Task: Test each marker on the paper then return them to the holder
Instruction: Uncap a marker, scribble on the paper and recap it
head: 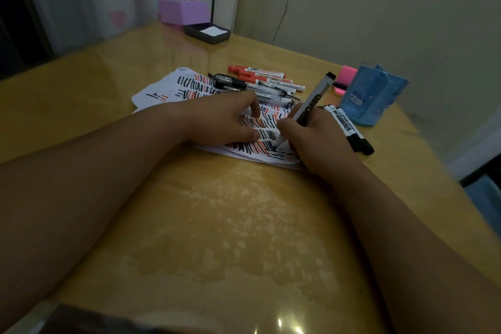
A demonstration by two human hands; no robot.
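Observation:
White paper covered in black and red strokes lies on the wooden table. My right hand grips a black whiteboard marker, its tip touching the paper near the front edge. My left hand rests flat on the paper, fingers spread, holding it down. Two black markers lie to the right of my right hand. Red markers and several pens lie at the paper's far edge. The blue holder stands at the right.
A pink eraser sits just left of the holder. A purple box and a dark tray stand at the table's far edge by the curtain. The table's right edge runs close to the holder.

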